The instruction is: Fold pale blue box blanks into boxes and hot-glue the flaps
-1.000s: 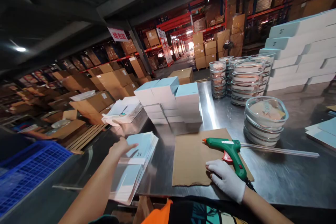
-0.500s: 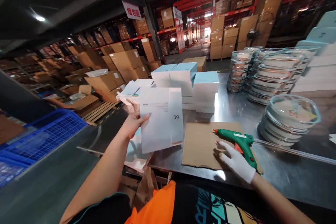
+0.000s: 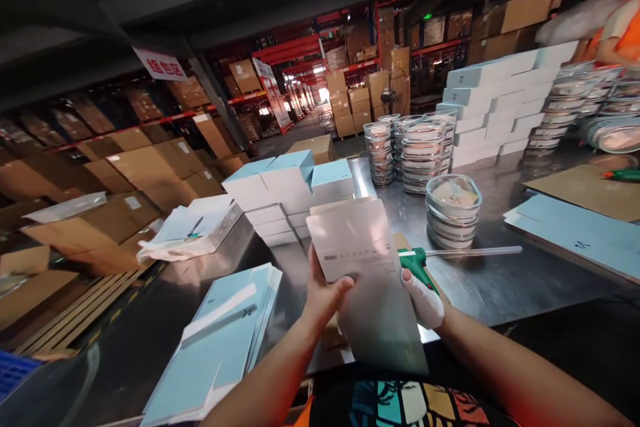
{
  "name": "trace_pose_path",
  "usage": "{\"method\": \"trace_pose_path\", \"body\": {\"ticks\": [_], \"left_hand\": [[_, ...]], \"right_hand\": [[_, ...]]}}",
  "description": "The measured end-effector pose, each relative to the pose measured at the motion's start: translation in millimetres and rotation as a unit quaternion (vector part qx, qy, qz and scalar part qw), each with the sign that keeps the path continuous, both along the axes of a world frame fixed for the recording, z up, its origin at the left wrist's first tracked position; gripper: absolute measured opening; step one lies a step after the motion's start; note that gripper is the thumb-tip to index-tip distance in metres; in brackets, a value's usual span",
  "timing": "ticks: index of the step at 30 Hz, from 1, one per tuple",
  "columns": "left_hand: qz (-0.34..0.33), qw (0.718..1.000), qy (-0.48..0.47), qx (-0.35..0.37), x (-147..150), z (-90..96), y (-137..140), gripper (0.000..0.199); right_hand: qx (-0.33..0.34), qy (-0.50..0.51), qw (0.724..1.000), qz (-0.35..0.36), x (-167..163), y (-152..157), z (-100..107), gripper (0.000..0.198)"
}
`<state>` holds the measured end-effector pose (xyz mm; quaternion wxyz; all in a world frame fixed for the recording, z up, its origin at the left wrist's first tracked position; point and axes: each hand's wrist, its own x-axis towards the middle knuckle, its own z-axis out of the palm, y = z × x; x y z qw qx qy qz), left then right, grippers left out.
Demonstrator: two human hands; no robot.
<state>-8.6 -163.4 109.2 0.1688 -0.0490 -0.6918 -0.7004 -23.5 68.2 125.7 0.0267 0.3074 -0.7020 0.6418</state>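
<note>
- Left hand (image 3: 323,293), bare, closed on the left edge of a flat carton (image 3: 365,273), thumb across its face.
- Right hand (image 3: 424,297), gloved in white, gripped the carton's right edge.
- Carton held tilted above the near edge of the worktop (image 3: 480,280), barcode side up.
- Glue gun (image 3: 417,259) lay just behind the right hand.
- Stack of flat blue cartons (image 3: 220,340) lay left of the hands.
- Glass bowls (image 3: 453,210) stood stacked beyond, near white-and-blue boxes (image 3: 285,197).
</note>
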Motion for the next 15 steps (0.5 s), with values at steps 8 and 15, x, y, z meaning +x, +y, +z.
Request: {"method": "trace_pose_path", "body": {"ticks": [8, 15], "left_hand": [[0.078, 0.908, 0.33, -0.244, -8.2, -9.8, -0.1, 0.09], [0.069, 0.926, 0.329, -0.174, 5.7, -5.4, 1.2, 0.068]], "right_hand": [[-0.057, -0.043, 0.997, -0.027, 3.2, 4.7, 45.1, 0.092], [-0.071, -0.031, 0.961, -0.266, -2.1, -29.3, 36.8, 0.036]]}}
